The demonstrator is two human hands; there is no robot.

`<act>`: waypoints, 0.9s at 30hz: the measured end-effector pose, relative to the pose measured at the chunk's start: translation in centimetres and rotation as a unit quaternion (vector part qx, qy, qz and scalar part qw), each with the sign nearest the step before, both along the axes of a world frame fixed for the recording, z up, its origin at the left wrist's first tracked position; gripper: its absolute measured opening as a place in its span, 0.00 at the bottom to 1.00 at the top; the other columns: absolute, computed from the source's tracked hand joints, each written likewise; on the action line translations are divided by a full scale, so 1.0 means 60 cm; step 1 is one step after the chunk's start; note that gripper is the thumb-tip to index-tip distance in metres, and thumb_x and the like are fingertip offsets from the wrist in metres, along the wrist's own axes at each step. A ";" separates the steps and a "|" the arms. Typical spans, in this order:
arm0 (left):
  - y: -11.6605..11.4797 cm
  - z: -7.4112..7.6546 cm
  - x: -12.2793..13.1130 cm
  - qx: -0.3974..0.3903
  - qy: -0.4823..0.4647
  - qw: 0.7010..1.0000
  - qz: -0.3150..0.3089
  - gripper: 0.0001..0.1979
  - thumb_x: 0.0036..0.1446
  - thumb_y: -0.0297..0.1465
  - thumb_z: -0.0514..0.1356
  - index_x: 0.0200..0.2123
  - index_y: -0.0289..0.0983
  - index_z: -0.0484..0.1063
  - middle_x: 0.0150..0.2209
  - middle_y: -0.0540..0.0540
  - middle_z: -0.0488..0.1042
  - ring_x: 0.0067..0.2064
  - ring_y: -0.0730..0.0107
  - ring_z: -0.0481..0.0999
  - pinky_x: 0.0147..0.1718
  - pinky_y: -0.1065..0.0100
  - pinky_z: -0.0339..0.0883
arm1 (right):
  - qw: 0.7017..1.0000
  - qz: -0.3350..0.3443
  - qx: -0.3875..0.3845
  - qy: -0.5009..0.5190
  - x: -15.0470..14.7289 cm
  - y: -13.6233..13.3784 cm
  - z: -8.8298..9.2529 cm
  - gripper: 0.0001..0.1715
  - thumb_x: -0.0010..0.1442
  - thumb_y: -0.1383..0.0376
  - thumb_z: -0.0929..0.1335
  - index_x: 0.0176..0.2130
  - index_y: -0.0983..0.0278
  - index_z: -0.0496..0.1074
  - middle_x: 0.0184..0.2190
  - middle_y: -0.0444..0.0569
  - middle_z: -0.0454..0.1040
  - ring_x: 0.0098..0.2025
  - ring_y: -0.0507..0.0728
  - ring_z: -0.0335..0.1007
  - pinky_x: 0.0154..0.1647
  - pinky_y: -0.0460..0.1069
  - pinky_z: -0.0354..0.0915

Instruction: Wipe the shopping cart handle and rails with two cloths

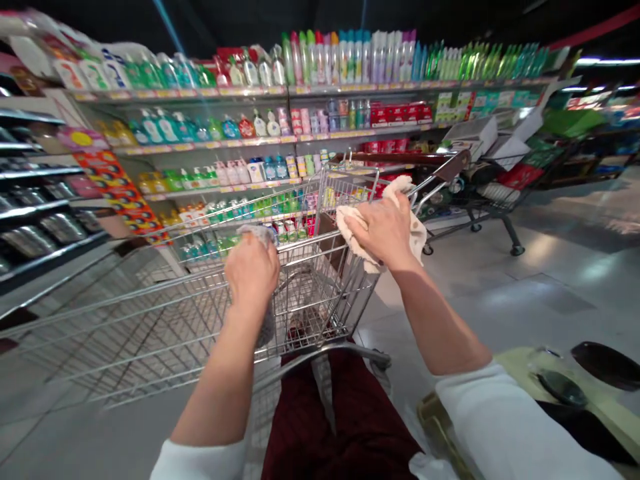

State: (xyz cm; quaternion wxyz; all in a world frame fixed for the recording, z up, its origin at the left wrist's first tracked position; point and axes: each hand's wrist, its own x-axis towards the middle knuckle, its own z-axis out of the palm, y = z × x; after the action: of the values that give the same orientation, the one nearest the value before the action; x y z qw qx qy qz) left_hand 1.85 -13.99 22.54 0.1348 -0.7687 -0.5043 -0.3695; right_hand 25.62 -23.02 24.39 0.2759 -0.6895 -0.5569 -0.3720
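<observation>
My left hand (251, 270) grips a grey cloth (266, 325) against the wire side of a metal shopping cart (310, 300). The cloth shows above and below the fingers. My right hand (383, 230) presses a cream cloth (350, 235) onto the cart's upper wire rim. The cart stands tilted in view, with its dark handle (440, 162) at the far end. Part of the cart's inside is hidden behind my hands and forearms.
Shelves of bottled household products (240, 127) rise behind the cart, with dark shelves of steel pots (40, 227) at left. Another cart (480, 193) holding boxes stands at right on the tiled floor (540, 280). Maroon clothing (340, 427) shows below.
</observation>
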 end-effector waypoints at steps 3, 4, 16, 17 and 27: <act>-0.012 0.013 0.031 -0.041 0.011 0.998 -0.056 0.21 0.66 0.40 0.46 0.52 0.38 0.70 0.37 0.42 0.76 0.38 0.57 0.74 0.37 0.62 0.60 | 0.999 -0.014 0.041 0.015 -0.001 0.010 -0.012 0.26 0.68 0.49 0.57 0.31 0.61 0.71 0.30 0.50 0.73 0.42 0.61 0.65 0.64 0.64 0.48; -0.014 0.014 0.037 -0.044 0.011 0.997 -0.068 0.23 0.67 0.44 0.45 0.49 0.38 0.73 0.36 0.42 0.76 0.37 0.58 0.74 0.36 0.62 0.59 | 0.998 -0.016 0.053 0.021 -0.002 0.013 -0.017 0.26 0.67 0.49 0.57 0.30 0.61 0.71 0.30 0.50 0.73 0.43 0.61 0.65 0.65 0.64 0.47; -0.008 -0.016 0.055 0.060 -0.024 0.995 -0.069 0.28 0.70 0.43 0.39 0.36 0.36 0.75 0.36 0.40 0.75 0.38 0.60 0.72 0.38 0.61 0.54 | 0.986 0.036 0.102 0.127 -0.049 0.023 -0.156 0.29 0.66 0.64 0.55 0.61 0.63 0.68 0.65 0.60 0.60 0.71 0.63 0.49 0.65 0.62 0.53; -0.008 -0.017 0.055 0.069 -0.026 0.995 -0.071 0.28 0.70 0.42 0.39 0.36 0.36 0.75 0.35 0.40 0.75 0.38 0.60 0.71 0.38 0.61 0.54 | 0.987 0.034 0.092 0.125 -0.058 0.026 -0.186 0.29 0.66 0.65 0.55 0.61 0.63 0.67 0.66 0.59 0.59 0.70 0.63 0.49 0.66 0.62 0.52; 0.001 -0.023 0.057 0.110 -0.040 0.990 -0.076 0.23 0.69 0.41 0.43 0.35 0.39 0.74 0.33 0.41 0.74 0.36 0.59 0.70 0.35 0.59 0.51 | 0.993 0.106 0.055 -0.012 -0.098 0.011 -0.391 0.24 0.66 0.67 0.63 0.60 0.59 0.69 0.61 0.55 0.69 0.68 0.60 0.57 0.71 0.63 0.29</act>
State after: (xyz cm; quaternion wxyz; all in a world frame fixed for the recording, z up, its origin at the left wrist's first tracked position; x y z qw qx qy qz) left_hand 5.27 -13.92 21.15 0.1697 -0.7702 -0.4056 -0.4621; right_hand 19.77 -22.39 0.92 0.3447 -0.6061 -0.6085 -0.3790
